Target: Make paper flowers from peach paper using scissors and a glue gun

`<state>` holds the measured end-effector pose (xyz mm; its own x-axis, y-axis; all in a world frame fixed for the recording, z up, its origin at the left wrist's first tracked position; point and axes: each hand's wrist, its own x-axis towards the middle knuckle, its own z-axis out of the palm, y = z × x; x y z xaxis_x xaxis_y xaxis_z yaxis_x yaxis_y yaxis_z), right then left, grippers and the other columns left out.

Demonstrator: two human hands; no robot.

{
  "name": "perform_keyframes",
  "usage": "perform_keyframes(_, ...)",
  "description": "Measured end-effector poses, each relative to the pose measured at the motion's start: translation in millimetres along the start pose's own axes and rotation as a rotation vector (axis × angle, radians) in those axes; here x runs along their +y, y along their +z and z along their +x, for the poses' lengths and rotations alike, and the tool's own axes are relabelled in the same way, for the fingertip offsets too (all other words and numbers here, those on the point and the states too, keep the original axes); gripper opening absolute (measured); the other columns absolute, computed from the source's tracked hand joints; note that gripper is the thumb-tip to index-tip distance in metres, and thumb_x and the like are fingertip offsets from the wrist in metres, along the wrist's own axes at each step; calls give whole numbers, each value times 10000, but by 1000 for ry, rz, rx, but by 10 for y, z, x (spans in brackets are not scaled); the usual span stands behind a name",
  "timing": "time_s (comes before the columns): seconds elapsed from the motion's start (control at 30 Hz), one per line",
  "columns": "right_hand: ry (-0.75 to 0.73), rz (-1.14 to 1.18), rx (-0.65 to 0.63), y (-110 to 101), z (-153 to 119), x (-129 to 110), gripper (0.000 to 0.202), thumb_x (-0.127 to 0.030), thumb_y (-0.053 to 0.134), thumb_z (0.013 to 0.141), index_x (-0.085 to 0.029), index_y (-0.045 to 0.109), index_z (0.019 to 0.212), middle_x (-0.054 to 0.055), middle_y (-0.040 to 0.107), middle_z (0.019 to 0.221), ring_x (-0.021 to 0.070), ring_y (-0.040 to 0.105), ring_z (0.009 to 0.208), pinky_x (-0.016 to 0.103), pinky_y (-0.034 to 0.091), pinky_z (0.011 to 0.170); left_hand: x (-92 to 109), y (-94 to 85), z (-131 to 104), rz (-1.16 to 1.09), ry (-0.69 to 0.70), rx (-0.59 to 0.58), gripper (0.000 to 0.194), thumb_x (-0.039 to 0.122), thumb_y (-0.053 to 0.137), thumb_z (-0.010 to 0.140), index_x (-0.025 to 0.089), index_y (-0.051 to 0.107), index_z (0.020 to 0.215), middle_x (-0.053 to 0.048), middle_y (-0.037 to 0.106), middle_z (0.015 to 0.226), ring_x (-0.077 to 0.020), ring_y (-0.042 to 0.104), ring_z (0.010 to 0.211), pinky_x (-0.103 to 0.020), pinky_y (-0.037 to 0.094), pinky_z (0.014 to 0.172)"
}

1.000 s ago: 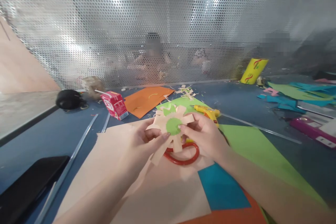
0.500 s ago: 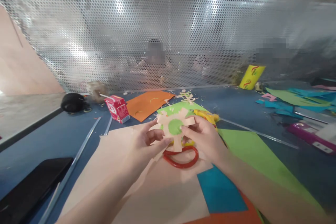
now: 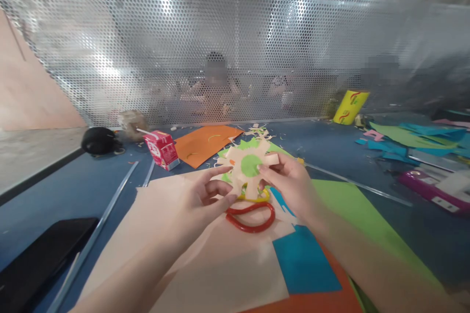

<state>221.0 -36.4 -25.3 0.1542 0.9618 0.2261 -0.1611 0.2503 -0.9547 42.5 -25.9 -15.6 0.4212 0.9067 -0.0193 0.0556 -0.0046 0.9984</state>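
Note:
A cream paper flower (image 3: 240,176) with strip-like petals and a green round centre (image 3: 251,165) is held up over the table. My right hand (image 3: 290,181) pinches its right side, thumb on the front near the green circle. At its lower left edge, my left hand (image 3: 211,198) has thumb and curled fingers closed on the flower's rim. Green pointed paper (image 3: 246,144) shows behind the petals, and a small orange spot is at the left. Just below lie scissors with a red handle loop (image 3: 253,229) and a yellow inner edge, their blades hidden.
Cream paper (image 3: 205,274), a blue piece (image 3: 306,264) and green paper (image 3: 352,210) lie under my arms. Around them are a red drink carton (image 3: 161,150), orange paper (image 3: 205,144), a black phone-like slab (image 3: 47,254), a yellow roll (image 3: 350,107) and a purple tool (image 3: 433,190). Perforated metal screen (image 3: 147,49) stands behind.
The paper flower has turned and tilted in my hands, so its petals sit differently and the orange spot now shows. My right hand has shifted slightly, covering most of the yellow tool behind it.

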Motion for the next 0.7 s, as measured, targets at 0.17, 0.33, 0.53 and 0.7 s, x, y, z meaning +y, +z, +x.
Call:
perform_keyframes(0.17,-5,-54,-43,-6,-14,-5,141,-238,640,718,-188,510,699,-62,529,636,85,559,486,243,468,512,24,12,-24,-31,14,22,445,284,617,737,212,469,1150,-12,597,843,-144,578,798,-249,452,699)
perform_keyframes(0.33,3,-95,-66,36,-36,-11,141,-225,630,717,-186,495,709,-58,535,629,84,561,476,236,473,499,16,38,-23,-64,-9,108,430,298,647,713,199,473,1093,22,586,767,-92,559,677,-191,425,596)
perform_keyframes(0.53,-2,-123,-60,40,-41,11,135,-244,633,702,-187,511,712,-48,555,599,105,568,477,250,476,485,-33,62,-8,-113,-12,117,418,270,671,679,182,489,1045,37,577,694,-72,518,597,-187,399,556)
perform_keyframes(0.7,-19,-125,-59,45,-43,18,116,-231,630,708,-186,523,717,-39,578,617,111,583,483,261,480,506,-7,74,-11,-104,-4,98,404,247,671,673,157,492,1023,12,599,707,-97,541,641,-200,413,573)
